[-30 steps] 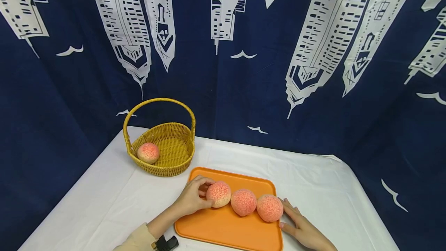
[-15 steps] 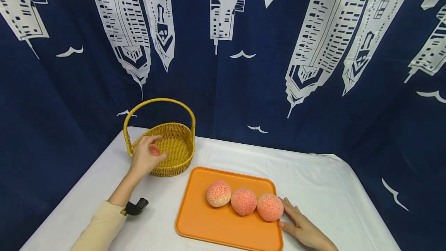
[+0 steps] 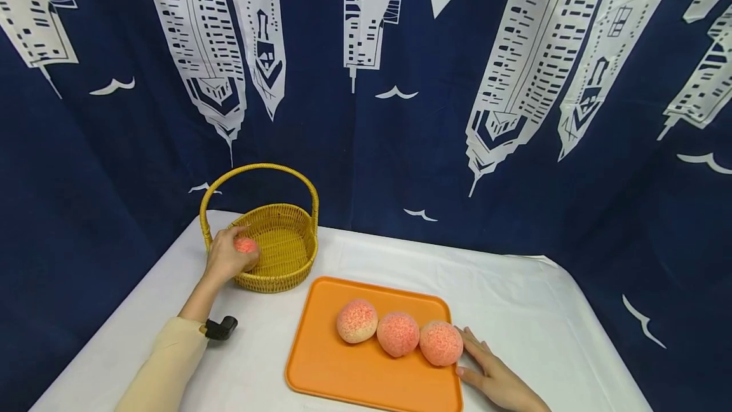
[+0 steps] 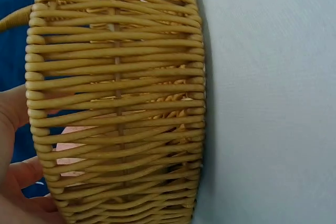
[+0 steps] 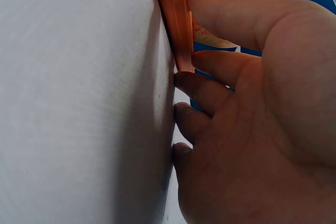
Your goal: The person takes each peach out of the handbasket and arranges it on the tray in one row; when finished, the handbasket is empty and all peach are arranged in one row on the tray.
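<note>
In the head view my left hand (image 3: pixel 225 256) reaches over the near-left rim of the yellow wicker basket (image 3: pixel 286 266). Its fingers and thumb curl round a pink-speckled peach (image 3: pixel 246 246) inside. The left wrist view shows the basket's woven side (image 4: pixel 121 98) close up, with that peach (image 4: pixel 71 150) pale behind the gaps. Three more peaches lie in a row on an orange tray (image 3: pixel 366 377): a left one (image 3: pixel 357 321), a middle one (image 3: pixel 398 334) and a right one (image 3: pixel 441 343). My right hand (image 3: pixel 494 377), fingers extended, touches the tray's right edge (image 5: pixel 176 14) beside the right peach.
A white cloth (image 3: pixel 503 297) covers the table. Behind it hangs a dark blue curtain (image 3: pixel 400 145) with white building prints. The basket's tall arched handle (image 3: pixel 260 166) rises above its opening. A black device (image 3: pixel 222 328) is strapped to my left wrist.
My left hand has gone from the left peach on the tray, up and left to the basket, and its spread fingers have closed round the peach there. My right hand has stayed at the tray's edge.
</note>
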